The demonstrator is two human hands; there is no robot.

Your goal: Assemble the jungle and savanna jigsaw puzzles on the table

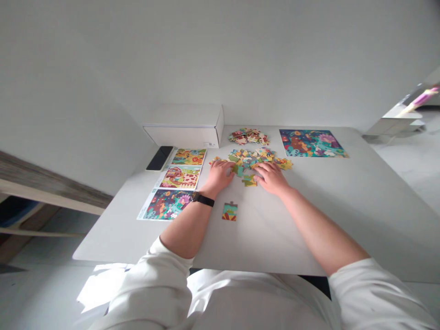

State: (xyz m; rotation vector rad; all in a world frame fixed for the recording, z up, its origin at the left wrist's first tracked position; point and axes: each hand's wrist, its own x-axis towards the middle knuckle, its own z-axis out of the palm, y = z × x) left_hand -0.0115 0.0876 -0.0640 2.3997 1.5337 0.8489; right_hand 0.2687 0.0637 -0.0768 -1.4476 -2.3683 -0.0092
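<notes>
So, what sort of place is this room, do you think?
Probably a quiet room at home: a white table holds jigsaw puzzle pieces, with a phone and a white box beside them, and the walls are plain.

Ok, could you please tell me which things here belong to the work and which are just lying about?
In use: left hand, right hand, jigsaw pieces, joined pieces, picture cards.
Lying about: white box, black phone.
</notes>
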